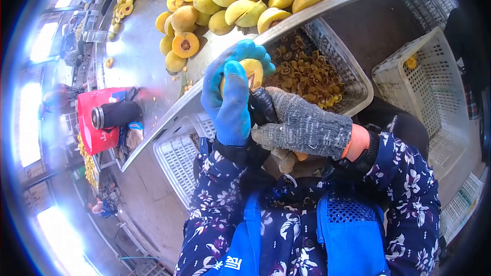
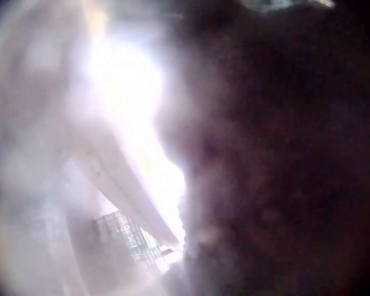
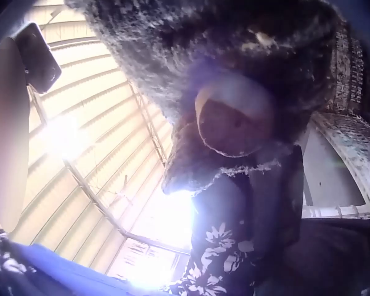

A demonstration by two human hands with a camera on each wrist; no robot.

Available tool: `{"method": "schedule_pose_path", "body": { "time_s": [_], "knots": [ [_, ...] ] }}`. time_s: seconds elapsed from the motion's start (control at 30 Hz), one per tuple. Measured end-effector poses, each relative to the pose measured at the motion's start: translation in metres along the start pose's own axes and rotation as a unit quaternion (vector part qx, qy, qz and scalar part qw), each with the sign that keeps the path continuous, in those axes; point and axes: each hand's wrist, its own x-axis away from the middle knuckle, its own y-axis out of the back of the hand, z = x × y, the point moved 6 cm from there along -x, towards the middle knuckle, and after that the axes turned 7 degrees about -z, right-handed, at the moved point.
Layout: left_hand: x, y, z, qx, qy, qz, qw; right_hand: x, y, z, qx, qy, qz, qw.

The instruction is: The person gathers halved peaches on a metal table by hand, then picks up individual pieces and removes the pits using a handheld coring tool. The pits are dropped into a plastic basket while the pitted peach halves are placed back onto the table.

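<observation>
In the head view my left hand [image 1: 228, 94], in a blue rubber-coated glove, grips a halved yellow fruit [image 1: 254, 73], cut face and brown pit hollow showing. Against the fruit's lower side works my right hand [image 1: 307, 125], in a grey knit glove. It holds a tool whose round handle end [image 3: 234, 126] pokes from the fist in the right wrist view; the tool's working end is hidden. Shiny black material [image 1: 263, 106] covers the thumb side of that hand, close to the blue glove. Dark blur fills most of the left wrist view.
A metal table [image 1: 138, 51] bears a heap of yellow fruit [image 1: 225, 0], many halved. Below its raised edge stands a crate [image 1: 353, 64] of brown-orange scraps. White crates [image 1: 434, 71] are at right, another [image 1: 176, 161] at lower left. A red bag [image 1: 97, 140] and black flask [image 1: 116, 114] sit left.
</observation>
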Motion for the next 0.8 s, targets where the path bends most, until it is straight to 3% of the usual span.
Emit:
{"method": "schedule_pose_path", "body": {
  "time_s": [0.2, 0.37, 0.53, 0.6, 0.73, 0.8],
  "knots": [
    [-0.001, -0.004, -0.004, 0.024, 0.090, 0.085, 0.992, 0.013, -0.003, 0.009, -0.008, -0.085, 0.047, 0.995],
    [0.001, -0.008, -0.005, 0.032, 0.189, 0.144, 0.971, 0.019, -0.005, -0.010, -0.060, -0.089, 0.050, 0.993],
    [0.000, -0.010, -0.006, 0.038, 0.203, 0.201, 0.958, 0.030, -0.005, -0.004, -0.043, -0.166, 0.074, 0.982],
    [0.002, -0.015, -0.008, 0.040, 0.197, 0.245, 0.948, 0.029, -0.008, -0.009, -0.084, -0.107, 0.069, 0.988],
    [0.006, -0.020, -0.012, 0.080, 0.208, 0.252, 0.942, 0.042, -0.007, -0.005, -0.086, -0.169, 0.088, 0.978],
    [0.007, -0.021, -0.014, 0.105, 0.196, 0.255, 0.941, 0.042, -0.008, -0.004, -0.100, -0.142, 0.080, 0.982]
  ]
}}
